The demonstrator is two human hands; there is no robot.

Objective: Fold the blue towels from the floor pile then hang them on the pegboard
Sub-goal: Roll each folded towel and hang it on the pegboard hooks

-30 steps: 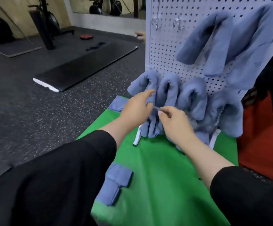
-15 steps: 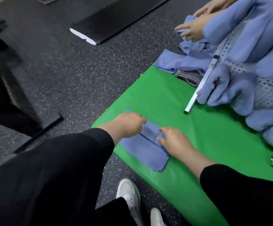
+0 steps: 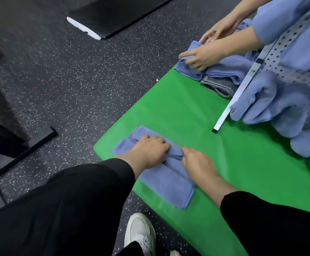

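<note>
Down on the floor, a blue towel (image 3: 166, 180) lies partly folded at the near left corner of a green mat (image 3: 215, 159). The wearer's left hand (image 3: 148, 151) rests on its upper half, knuckles bent and fingers curled into the cloth, bunching it. The right hand (image 3: 196, 163) sits just beside it on the towel's right edge, thumb and fingers pinching a raised fold; the fingertips are tucked under, so how deep the grip goes is hard to tell. Both forearms come out of black sleeves (image 3: 67, 206).

At the mat's far edge sits a pile (image 3: 231, 68) of blue towels with one grey towel (image 3: 218, 86) beneath. A second person's hands (image 3: 203, 55) work on the top towel of that pile, one hand gripping a rolled edge.

To the right stands the pegboard (image 3: 287, 71), white and perforated, its metal frame edge touching the mat. Several folded blue towels (image 3: 268, 100) hang on it, the lowest ones reaching the mat.

Around the mat is dark speckled rubber floor (image 3: 76, 80). A black board (image 3: 117, 12) with a white end lies at the top. A white shoe (image 3: 141, 233) shows at the bottom edge, beside the mat.
</note>
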